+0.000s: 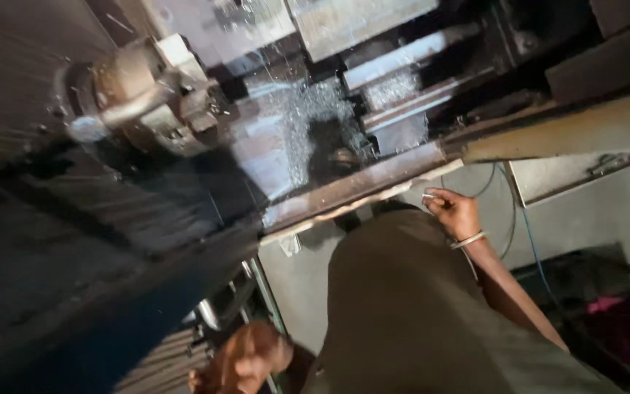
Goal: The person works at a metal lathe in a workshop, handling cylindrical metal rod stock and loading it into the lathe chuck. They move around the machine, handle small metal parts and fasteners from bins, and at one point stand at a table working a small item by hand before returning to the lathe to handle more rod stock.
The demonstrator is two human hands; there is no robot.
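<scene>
My right hand (455, 213), with a metal bangle (469, 239) on the wrist, is raised by the lathe's front edge (373, 191). It pinches a small silvery metal piece (429, 195) between its fingers. Low in the view, my left hand (246, 359) is curled beside thin metal rods (262, 286) under the machine; what it grips is hidden. The lathe chuck (140, 95) at upper left holds a short round metal part (87, 128). My olive shirt (410, 306) fills the lower middle.
Shiny metal chips (315, 120) lie scattered over the lathe bed. A blue cable (528, 233) hangs down at the right next to a grey panel (570, 179). A dark bin with something pink (607, 303) stands at lower right.
</scene>
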